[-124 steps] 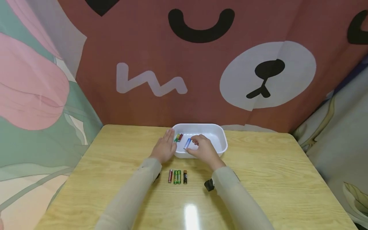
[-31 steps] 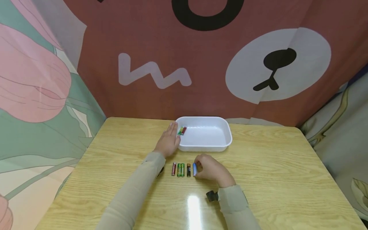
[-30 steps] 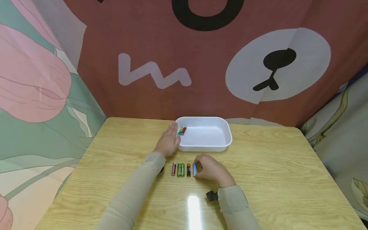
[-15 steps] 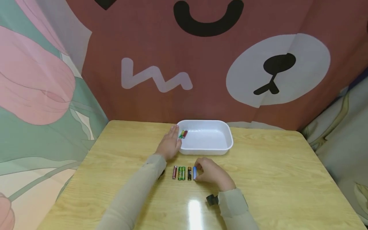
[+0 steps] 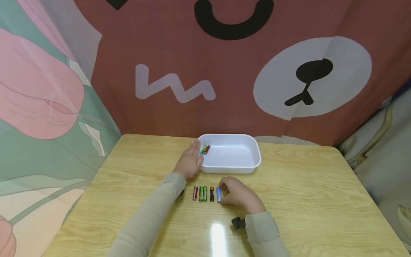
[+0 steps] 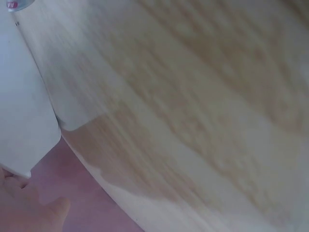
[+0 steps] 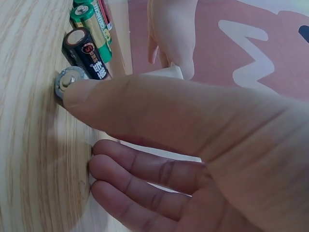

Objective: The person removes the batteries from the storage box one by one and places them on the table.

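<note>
My right hand (image 5: pixel 239 194) pinches a blue battery (image 5: pixel 219 195) lengthwise between thumb and fingers, low at the right end of a row on the table. In the right wrist view the thumb lies over the battery's end, beside a black battery (image 7: pixel 87 53). That row also holds two green batteries (image 5: pixel 203 193) side by side and a red battery (image 5: pixel 195 192) at its left end. My left hand (image 5: pixel 188 162) rests with straight fingers along the left side of a white tray (image 5: pixel 229 170). Inside the tray, by that wall, lie a red battery (image 5: pixel 207 149) and a green-yellow battery (image 5: pixel 203 150).
The wooden table (image 5: pixel 308 200) runs up to a patterned cloth (image 5: pixel 231 117) behind the tray. A black wrist camera (image 5: pixel 238 223) hangs at the right sleeve, just above the tabletop.
The right hand has brought the blue battery out of the tray to the right end of the row. Over the last half second it has shifted very slightly rightward. The left hand stays at the tray.
</note>
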Demonstrator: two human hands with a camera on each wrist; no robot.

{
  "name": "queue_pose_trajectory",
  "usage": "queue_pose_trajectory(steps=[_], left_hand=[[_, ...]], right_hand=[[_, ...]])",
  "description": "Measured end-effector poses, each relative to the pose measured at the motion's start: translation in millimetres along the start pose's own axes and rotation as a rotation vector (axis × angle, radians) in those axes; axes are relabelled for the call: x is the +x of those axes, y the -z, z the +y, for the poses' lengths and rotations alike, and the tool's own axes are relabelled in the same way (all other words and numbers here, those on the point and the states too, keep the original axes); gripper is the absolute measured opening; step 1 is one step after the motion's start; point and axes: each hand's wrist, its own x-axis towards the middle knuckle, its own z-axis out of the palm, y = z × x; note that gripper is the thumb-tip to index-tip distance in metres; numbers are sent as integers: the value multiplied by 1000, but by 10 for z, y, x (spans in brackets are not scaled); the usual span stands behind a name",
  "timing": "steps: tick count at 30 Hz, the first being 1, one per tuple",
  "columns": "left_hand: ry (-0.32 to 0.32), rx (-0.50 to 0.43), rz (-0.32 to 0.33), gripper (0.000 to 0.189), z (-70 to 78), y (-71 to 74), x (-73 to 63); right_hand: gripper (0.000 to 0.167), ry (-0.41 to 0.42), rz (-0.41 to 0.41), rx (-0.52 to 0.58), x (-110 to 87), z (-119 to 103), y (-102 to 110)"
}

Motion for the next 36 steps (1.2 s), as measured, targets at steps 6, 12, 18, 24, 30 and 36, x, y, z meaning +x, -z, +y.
queue_pose_trajectory(steps=[6, 12, 18, 24, 30, 36], left_hand=[[5, 22, 4, 64, 5, -6, 2], [-1, 25, -12, 64, 104, -22, 45], [-1, 31, 19, 63, 82, -28, 29], [26, 33, -14, 63, 56, -21, -53], [5, 13, 30, 62, 63, -10, -59], [2, 9, 26, 62, 46, -44, -26]], right_hand=[[36, 3, 10, -4, -26, 20, 35], [34, 1, 3, 2, -119, 70, 145], [22, 63, 10, -13, -103, 116, 129], [14, 124, 35, -38, -83, 125, 93], [15, 172, 113, -46, -69, 128, 134], [12, 211, 191, -57, -64, 138, 185]])
